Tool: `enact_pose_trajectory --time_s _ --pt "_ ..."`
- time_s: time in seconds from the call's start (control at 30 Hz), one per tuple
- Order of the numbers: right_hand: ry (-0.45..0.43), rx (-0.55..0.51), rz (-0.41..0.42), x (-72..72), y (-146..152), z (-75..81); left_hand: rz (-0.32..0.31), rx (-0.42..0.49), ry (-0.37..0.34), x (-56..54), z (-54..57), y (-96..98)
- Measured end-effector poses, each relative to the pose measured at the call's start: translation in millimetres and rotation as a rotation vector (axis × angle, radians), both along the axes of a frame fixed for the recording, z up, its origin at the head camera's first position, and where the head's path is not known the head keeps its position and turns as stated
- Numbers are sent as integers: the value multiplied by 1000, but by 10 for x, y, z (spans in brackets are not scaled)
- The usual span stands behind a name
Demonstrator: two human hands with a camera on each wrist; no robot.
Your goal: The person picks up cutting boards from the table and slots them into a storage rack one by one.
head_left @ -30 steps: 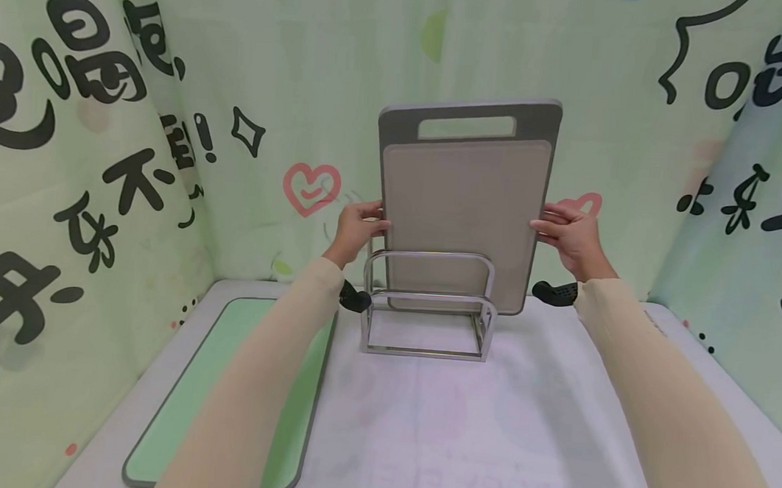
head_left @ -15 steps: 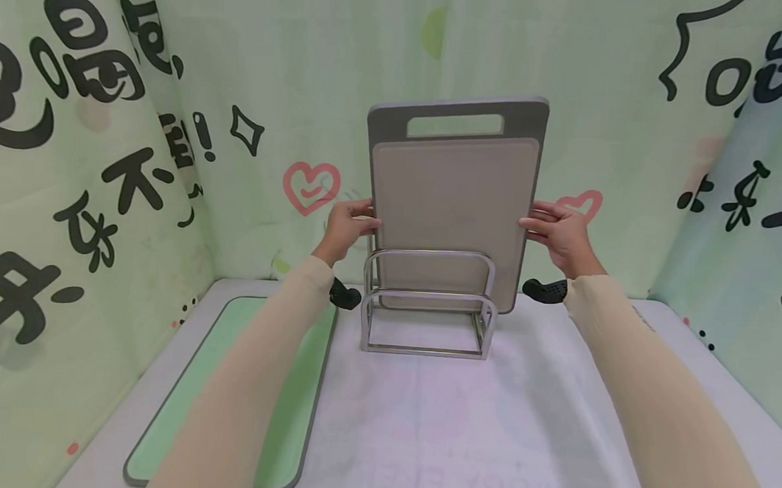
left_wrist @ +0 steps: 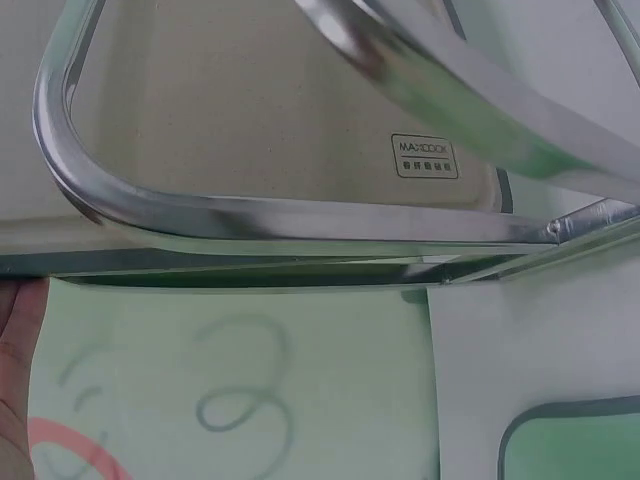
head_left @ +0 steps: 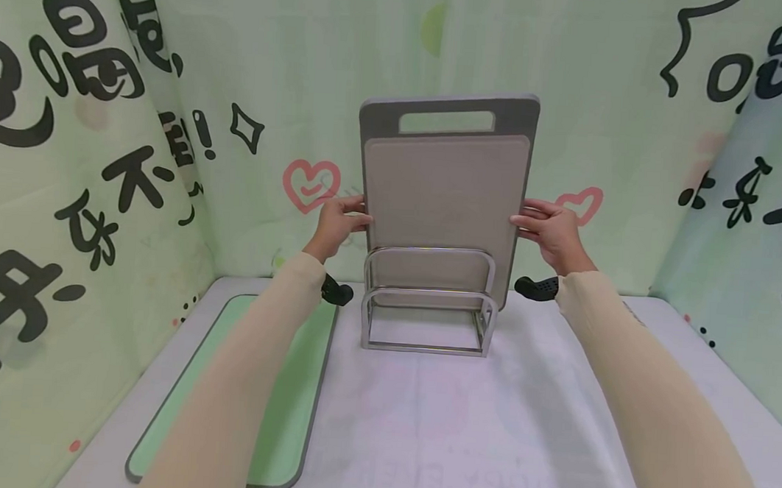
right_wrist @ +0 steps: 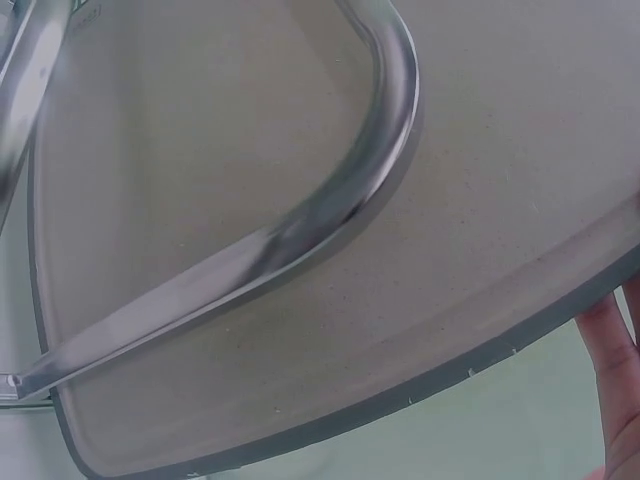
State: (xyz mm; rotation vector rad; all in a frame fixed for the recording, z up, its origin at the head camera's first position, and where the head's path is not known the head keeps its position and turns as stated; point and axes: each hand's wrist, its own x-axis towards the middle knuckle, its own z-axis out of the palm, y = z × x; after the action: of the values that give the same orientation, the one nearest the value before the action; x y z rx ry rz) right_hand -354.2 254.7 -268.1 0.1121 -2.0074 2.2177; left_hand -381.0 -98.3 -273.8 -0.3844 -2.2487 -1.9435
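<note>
Sliding left, the grey board (head_left: pixel 444 191) is now more in line with the metal rack (head_left: pixel 425 348), upright behind two of its hoops (head_left: pixel 428 293). My left hand (head_left: pixel 336 224) and right hand (head_left: pixel 554 233) pinch the board's sides.

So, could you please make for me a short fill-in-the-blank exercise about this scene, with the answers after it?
1. The grayish-brown board, held by the left grip and the right grip, has a handle slot near its ____ edge.
2. In the head view, the metal rack hides some of this board's ____ half, not its upper half.
3. In that view, the green board lies flat on the table, to the ____ of the rack.

Missing words: top; lower; left.
</note>
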Motion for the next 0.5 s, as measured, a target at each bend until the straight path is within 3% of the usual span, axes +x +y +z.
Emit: enact_pose_trajectory --time_s 0.3,0.5 --pt "1 2 -13 13 -23 0 0 1 -1 8 28 -16" --pt "24 -54 -6 -1 -30 -22 10 -11 -13 -11 43 -16"
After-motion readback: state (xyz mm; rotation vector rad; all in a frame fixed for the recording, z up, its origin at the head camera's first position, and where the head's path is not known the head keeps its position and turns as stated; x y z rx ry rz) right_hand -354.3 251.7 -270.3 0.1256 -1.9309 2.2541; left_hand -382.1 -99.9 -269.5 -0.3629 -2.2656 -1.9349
